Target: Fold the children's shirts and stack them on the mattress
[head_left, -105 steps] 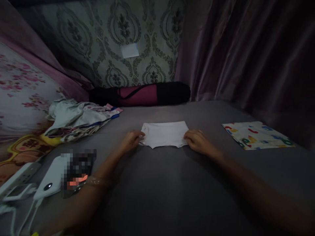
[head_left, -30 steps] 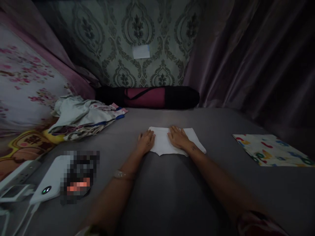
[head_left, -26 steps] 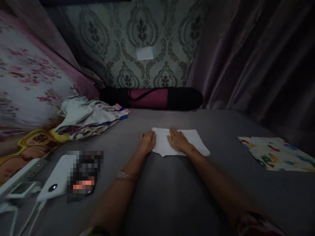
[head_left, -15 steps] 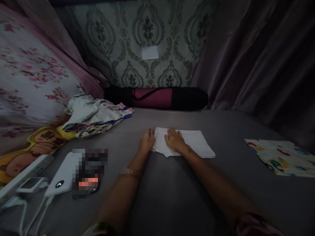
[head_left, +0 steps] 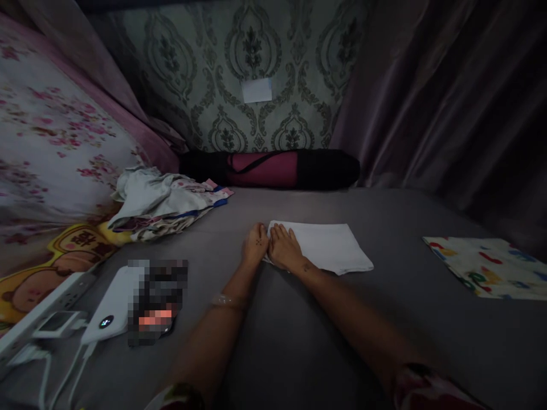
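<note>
A folded white garment [head_left: 331, 245] lies flat on the grey sheet in front of me. At its left edge is my left hand [head_left: 255, 244], closed, its fingers curled on the border of the fabric. The fingertips are partly hidden from view. Close beside it, my right hand [head_left: 284, 247] rests palm down on the left part of the garment, fingers stretched out and pressed flat. The fabric right of this hand looks smooth, with a slightly uneven near edge.
A heap of clothes [head_left: 162, 196] sits at the back left, and a folded patterned cloth [head_left: 491, 267] on the right. A white power bank [head_left: 113, 304], a power strip [head_left: 47, 310] and cables lie at the near left. A long black and pink bag [head_left: 262, 169] lies along the wall.
My right hand has slid left across the garment, now right beside my left hand. The left hand stays at the same edge. The view has shifted slightly.
</note>
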A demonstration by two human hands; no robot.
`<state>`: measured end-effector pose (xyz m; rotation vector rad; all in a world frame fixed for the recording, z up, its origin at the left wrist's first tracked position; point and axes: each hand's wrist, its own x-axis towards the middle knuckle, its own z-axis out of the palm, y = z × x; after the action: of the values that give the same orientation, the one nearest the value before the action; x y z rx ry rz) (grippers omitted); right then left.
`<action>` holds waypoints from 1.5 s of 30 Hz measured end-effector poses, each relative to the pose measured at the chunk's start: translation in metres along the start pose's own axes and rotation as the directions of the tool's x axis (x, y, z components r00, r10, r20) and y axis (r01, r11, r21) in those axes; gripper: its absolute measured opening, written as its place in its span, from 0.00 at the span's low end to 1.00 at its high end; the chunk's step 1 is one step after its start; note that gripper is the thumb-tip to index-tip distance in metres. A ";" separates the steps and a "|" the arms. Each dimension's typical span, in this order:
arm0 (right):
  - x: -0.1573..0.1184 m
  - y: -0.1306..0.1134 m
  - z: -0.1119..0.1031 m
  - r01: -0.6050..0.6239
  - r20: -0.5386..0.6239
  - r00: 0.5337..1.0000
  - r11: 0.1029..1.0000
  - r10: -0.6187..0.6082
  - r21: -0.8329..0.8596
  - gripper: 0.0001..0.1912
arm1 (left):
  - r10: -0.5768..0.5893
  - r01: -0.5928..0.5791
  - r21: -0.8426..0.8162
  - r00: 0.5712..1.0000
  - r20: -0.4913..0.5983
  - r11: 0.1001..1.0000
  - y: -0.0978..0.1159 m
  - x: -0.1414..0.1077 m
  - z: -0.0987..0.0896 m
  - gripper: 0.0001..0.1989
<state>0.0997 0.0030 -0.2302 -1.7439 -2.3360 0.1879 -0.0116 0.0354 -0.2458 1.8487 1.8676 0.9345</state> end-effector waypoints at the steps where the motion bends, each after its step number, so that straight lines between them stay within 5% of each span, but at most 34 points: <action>1: 0.000 0.001 -0.002 0.002 0.023 1.000 1.000 -0.003 0.027 0.32 | 0.023 -0.022 0.003 1.000 -0.011 1.000 0.003 -0.001 0.000 0.19; 6: -0.018 0.036 -0.026 -0.059 -0.008 0.998 0.997 0.060 0.050 0.31 | 0.260 -0.259 0.069 0.965 -0.006 0.963 0.025 -0.013 0.010 0.16; 14: -0.073 0.082 -0.030 -0.139 -0.013 0.990 0.984 0.138 -0.112 0.31 | 0.481 -0.533 0.204 0.838 0.256 0.821 0.049 -0.042 0.022 0.16; 18: -0.074 0.083 -0.025 -0.137 0.017 0.990 0.986 0.139 -0.098 0.32 | 0.466 -0.556 0.252 0.817 0.339 0.792 0.050 -0.047 0.021 0.19; 24: -0.068 0.075 -0.031 -0.176 0.038 0.983 0.982 0.179 -0.073 0.30 | 0.438 -0.501 0.345 0.864 0.247 0.794 0.055 -0.050 0.023 0.18; 38: -0.063 0.093 -0.042 -0.257 -0.033 0.966 0.965 0.256 -0.047 0.30 | 0.405 -0.459 0.254 0.883 0.237 0.851 0.056 -0.048 0.022 0.18; 45: -0.065 0.086 -0.033 -0.192 -0.090 0.979 0.976 0.183 -0.100 0.30 | 0.419 -0.482 0.237 0.867 0.271 0.844 0.058 -0.050 0.021 0.19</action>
<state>0.2050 -0.0353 -0.2245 -1.9852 -2.1615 0.0210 0.0500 -0.0129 -0.2323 2.5392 1.5316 0.5708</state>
